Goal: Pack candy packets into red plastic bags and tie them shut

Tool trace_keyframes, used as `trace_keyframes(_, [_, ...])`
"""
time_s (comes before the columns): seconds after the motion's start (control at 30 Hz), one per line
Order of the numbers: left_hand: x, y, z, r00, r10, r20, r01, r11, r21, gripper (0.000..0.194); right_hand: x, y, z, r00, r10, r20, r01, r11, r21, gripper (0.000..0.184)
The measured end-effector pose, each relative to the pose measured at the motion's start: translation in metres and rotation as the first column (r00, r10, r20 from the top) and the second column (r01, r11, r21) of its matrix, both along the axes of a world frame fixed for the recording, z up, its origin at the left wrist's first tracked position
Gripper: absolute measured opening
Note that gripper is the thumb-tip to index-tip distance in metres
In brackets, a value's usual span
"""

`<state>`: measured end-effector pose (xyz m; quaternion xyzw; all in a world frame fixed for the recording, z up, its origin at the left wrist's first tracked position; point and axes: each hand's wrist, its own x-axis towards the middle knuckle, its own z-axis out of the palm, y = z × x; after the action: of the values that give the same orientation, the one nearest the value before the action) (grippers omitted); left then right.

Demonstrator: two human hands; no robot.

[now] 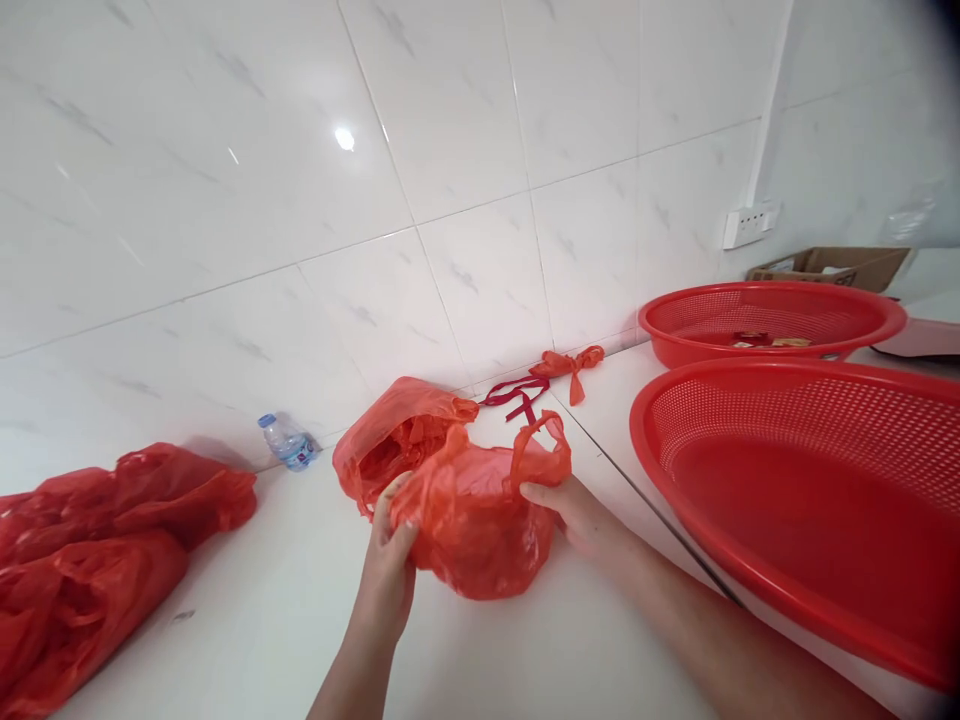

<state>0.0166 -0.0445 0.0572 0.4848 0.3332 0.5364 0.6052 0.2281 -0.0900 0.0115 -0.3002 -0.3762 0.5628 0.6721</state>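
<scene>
A red plastic bag [480, 520] sits on the white counter [285, 620] in front of me, and both my hands grip it. My left hand [390, 565] is closed on the bag's left edge. My right hand [574, 510] is closed on its right side, just below the bag's looped handle [541, 445]. Right behind it lies a second red plastic bag [390, 435], bulging and open toward me.
A heap of red plastic bags [90, 560] lies at the left. A small water bottle [286, 442] lies by the tiled wall. Red ribbons [551, 375] rest at the wall. Two large red mesh baskets [810, 480] [772, 318] fill the right, with a cardboard box [832, 265] behind.
</scene>
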Motion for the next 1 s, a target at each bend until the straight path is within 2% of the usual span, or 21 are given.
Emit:
trace_keyframes(0.1, [-0.007,-0.003,-0.008,0.996,-0.064,-0.054,0.068,0.995,0.079,0.098,-0.003,0.002,-0.006,1.000,0.017,-0.016,-0.018,0.997,-0.081,0.038])
trace_keyframes(0.17, [-0.008,-0.006,-0.012,0.988,-0.138,-0.066,0.142,0.987,0.075,0.104,-0.003,0.001,-0.008,0.999,0.034,-0.027,-0.037,0.993,-0.108,0.035])
trace_keyframes(0.27, [-0.005,-0.012,-0.018,0.953,-0.275,-0.124,0.280,0.960,0.023,0.102,-0.003,-0.002,-0.007,0.997,0.075,-0.019,-0.077,0.988,-0.131,0.029])
trace_keyframes(0.37, [-0.002,-0.017,-0.028,0.918,-0.350,-0.189,0.338,0.937,-0.091,0.082,-0.004,-0.003,-0.006,0.994,0.091,-0.067,-0.101,0.981,-0.164,0.027])
trace_keyframes(0.47, [-0.005,-0.017,-0.042,0.952,-0.302,-0.051,0.275,0.916,-0.294,0.053,-0.004,-0.001,-0.005,0.977,0.060,-0.207,-0.107,0.969,-0.225,0.032])
trace_keyframes(0.53, [-0.008,-0.014,-0.049,0.975,-0.204,0.086,0.221,0.887,-0.405,0.042,-0.004,0.000,-0.006,0.966,0.044,-0.255,-0.114,0.957,-0.266,0.034])
trace_keyframes(0.6, [-0.012,-0.010,-0.053,0.979,-0.114,0.167,0.180,0.869,-0.462,0.036,-0.004,0.001,-0.007,0.963,0.026,-0.270,-0.107,0.950,-0.292,0.035])
trace_keyframes(0.67, [-0.014,-0.006,-0.053,0.975,-0.054,0.216,0.153,0.866,-0.476,0.032,-0.003,0.001,-0.007,0.962,0.027,-0.273,-0.101,0.960,-0.261,0.038])
trace_keyframes(0.73, [-0.016,-0.005,-0.052,0.968,-0.031,0.250,0.147,0.877,-0.458,0.036,-0.003,0.000,-0.006,0.970,0.071,-0.234,-0.113,0.978,-0.174,0.044])
trace_keyframes(0.83, [-0.015,-0.006,-0.050,0.964,-0.073,0.255,0.177,0.894,-0.411,0.047,-0.004,-0.005,-0.001,0.980,0.157,-0.125,-0.165,0.985,-0.051,0.060])
trace_keyframes(0.9, [-0.014,-0.009,-0.049,0.959,-0.135,0.250,0.228,0.892,-0.391,0.048,-0.007,-0.007,0.001,0.979,0.188,-0.076,-0.190,0.981,-0.025,0.067])
trace_keyframes(0.97, [-0.012,-0.011,-0.048,0.951,-0.183,0.250,0.272,0.881,-0.388,0.043,-0.011,-0.009,0.003,0.976,0.214,-0.035,-0.216,0.976,-0.033,0.063])
trace_keyframes(1.0, [-0.011,-0.012,-0.048,0.949,-0.191,0.252,0.281,0.875,-0.394,0.040,-0.012,-0.009,0.003,0.974,0.226,-0.012,-0.226,0.973,-0.040,0.054])
